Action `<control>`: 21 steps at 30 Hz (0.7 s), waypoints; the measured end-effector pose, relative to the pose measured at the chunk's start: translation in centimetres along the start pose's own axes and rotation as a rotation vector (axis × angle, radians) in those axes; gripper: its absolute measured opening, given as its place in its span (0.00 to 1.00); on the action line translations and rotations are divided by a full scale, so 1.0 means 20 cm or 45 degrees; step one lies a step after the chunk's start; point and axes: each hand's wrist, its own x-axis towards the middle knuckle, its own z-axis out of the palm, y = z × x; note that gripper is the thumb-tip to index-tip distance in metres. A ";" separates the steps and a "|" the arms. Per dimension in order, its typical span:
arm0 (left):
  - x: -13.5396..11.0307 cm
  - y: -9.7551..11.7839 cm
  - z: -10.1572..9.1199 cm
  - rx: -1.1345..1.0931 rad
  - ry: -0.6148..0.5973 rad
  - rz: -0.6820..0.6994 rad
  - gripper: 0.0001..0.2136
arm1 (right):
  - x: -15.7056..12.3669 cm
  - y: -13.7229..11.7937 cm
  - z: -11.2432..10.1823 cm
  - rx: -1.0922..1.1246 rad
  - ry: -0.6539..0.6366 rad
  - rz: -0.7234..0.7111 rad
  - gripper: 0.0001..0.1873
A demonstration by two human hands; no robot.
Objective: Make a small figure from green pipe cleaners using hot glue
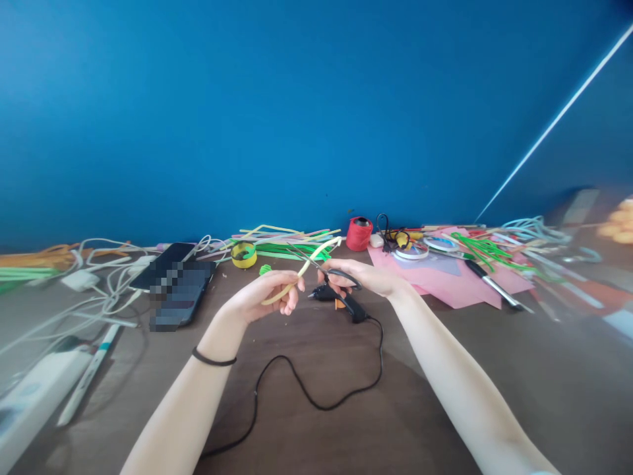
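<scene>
My left hand (274,292) is closed on a pale yellow pipe cleaner (316,253), pinched between thumb and fingers. It curves up to the right and ends in a bent tip. In my right hand (356,274) is a pair of scissors (345,277), its dark handles around my fingers. The blades point left and cross the pipe cleaner; whether they touch it I cannot tell. Just below the right hand a black glue gun (352,307) lies on the table, partly hidden by the fingers. A small green coil (266,270) sits behind my left hand.
A black cord (309,396) snakes across the table in front. Two phones (185,297), white cables and a marker (89,375) lie left. Along the blue wall are a yellow tape roll (244,255), green pipe cleaners (291,251) and a red roll (359,234). Pink sheets (445,284) lie right.
</scene>
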 end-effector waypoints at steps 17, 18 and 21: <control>0.00 0.00 0.00 -0.069 -0.020 -0.017 0.10 | 0.01 0.03 0.01 0.003 0.013 -0.079 0.16; 0.00 0.00 0.00 -0.071 -0.018 -0.016 0.10 | 0.01 0.03 0.01 -0.002 0.022 -0.091 0.16; 0.01 0.00 0.00 -0.081 0.005 -0.009 0.11 | 0.01 0.03 0.02 -0.022 0.044 -0.126 0.14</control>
